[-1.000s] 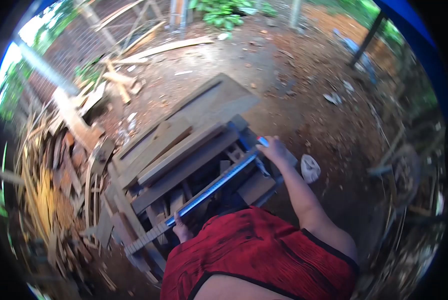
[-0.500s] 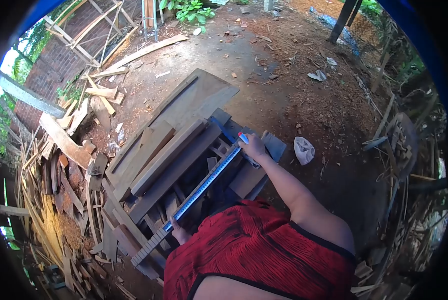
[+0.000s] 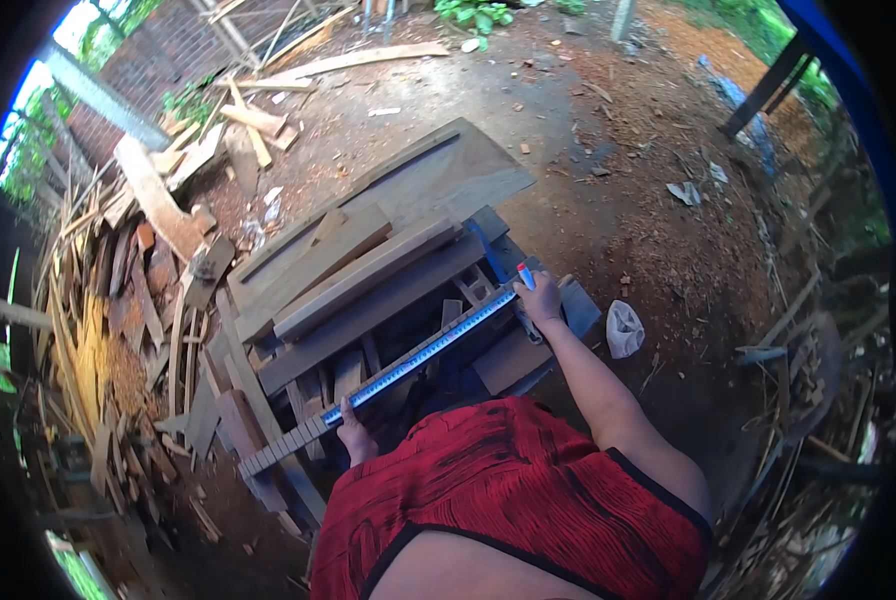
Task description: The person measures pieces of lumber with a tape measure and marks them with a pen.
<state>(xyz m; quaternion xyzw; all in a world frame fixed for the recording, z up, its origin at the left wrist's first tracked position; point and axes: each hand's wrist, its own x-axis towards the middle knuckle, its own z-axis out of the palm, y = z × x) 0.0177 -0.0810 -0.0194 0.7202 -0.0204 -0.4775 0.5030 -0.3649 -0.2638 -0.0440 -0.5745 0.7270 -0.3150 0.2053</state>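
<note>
A long ruler (image 3: 418,357) with pale blue markings lies along a narrow wooden strip (image 3: 280,448). The strip's bare left end carries evenly spaced dark cross lines. My left hand (image 3: 356,438) grips the ruler and strip near the ruler's left end, a finger over the top edge. At the other end, my right hand (image 3: 541,300) is closed around a red-tipped marker pen (image 3: 525,275), which points up beside the ruler's end. Beneath both hands is a stack of boards, including a long dark plank (image 3: 378,315) and a thick beam (image 3: 368,279) behind it.
Behind the stack lies a wide wooden panel (image 3: 448,175). Scrap wood (image 3: 163,205) and offcuts pile up on the left. A white bag (image 3: 624,330) sits on the dirt floor to the right. A dark post (image 3: 765,88) stands at the far right.
My view has turned, so the surroundings sit further right and the ruler lies flatter across it. Both hands keep their places at the ruler's ends; the marker pen is still in my right hand.
</note>
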